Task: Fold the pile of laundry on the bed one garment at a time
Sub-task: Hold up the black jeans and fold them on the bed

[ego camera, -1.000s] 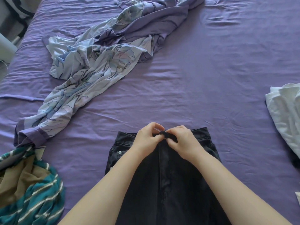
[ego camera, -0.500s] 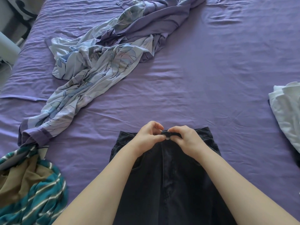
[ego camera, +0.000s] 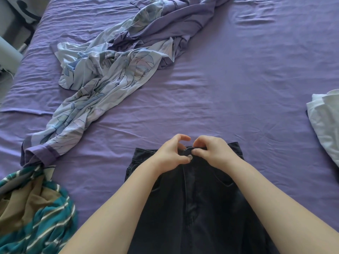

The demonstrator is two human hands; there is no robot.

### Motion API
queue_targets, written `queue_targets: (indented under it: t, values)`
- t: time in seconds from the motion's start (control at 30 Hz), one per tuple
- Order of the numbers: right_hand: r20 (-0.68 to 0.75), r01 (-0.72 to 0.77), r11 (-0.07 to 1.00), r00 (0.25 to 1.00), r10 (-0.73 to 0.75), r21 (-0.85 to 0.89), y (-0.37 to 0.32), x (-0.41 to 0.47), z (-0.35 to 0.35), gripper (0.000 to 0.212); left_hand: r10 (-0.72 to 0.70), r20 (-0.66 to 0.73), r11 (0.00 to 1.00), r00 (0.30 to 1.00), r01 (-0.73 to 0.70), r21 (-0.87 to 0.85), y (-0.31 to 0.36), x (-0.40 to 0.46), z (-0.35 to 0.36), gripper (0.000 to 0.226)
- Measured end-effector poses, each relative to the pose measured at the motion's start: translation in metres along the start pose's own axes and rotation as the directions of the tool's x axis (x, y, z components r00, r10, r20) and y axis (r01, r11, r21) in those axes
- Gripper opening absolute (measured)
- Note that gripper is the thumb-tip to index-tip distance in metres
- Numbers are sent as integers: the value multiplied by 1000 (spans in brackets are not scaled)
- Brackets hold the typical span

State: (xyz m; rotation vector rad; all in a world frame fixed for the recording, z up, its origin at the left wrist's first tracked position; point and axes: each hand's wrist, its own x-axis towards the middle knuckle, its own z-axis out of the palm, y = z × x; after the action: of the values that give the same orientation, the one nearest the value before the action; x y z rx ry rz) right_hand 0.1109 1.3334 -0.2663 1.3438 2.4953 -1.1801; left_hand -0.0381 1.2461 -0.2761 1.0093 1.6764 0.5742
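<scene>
This is a bedroom in a home. A wide bed (ego camera: 238, 88) fills almost the whole view, covered by a creased purple sheet (ego camera: 211, 110). Household laundry lies on it: a leaf-print cloth (ego camera: 102, 83) with purple trim sprawled across the far left, a teal striped garment (ego camera: 36, 217) bunched at the near left corner, dark jeans (ego camera: 198, 208) spread flat at the near edge, and folded white cloth (ego camera: 326, 120) at the right. Beyond the bed's left side, a strip of floor (ego camera: 3, 85) shows beside it.
</scene>
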Motion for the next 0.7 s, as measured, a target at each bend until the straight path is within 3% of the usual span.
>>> queue_targets:
  t: [0.07,0.17,0.23,0.3,0.4,0.5,0.57,0.63,0.7]
  values:
    - [-118,17,984,992,-38,-179,5,-3,4,27,56,-63,977,996,-41,211,-1,-1,1,43]
    - [-236,116,902,944,-230,-416,13,-21,18,39,249,-249,730,936,-12,684,-8,-11,10,41]
    - [-242,137,859,927,-287,-494,19,-34,28,51,285,-326,597,902,99,796,-15,-25,16,49]
    - [-202,148,827,932,-299,-542,26,-47,39,59,369,-390,592,844,110,798,-26,-43,24,49]
    - [-155,153,794,943,-296,-588,45,-65,58,59,521,-364,557,772,16,830,-52,-72,45,48]
    - [-173,86,808,958,-227,-583,57,-77,68,57,533,-443,603,721,43,796,-81,-92,52,44]
    - [-165,67,827,968,-189,-558,57,-75,69,58,448,-457,650,768,71,757,-91,-98,49,46]
    - [-128,69,824,977,-168,-562,56,-68,68,60,321,-385,641,865,101,761,-97,-96,45,60]
    - [-86,62,817,987,-135,-573,55,-60,68,62,219,-336,631,916,130,765,-99,-90,44,65]
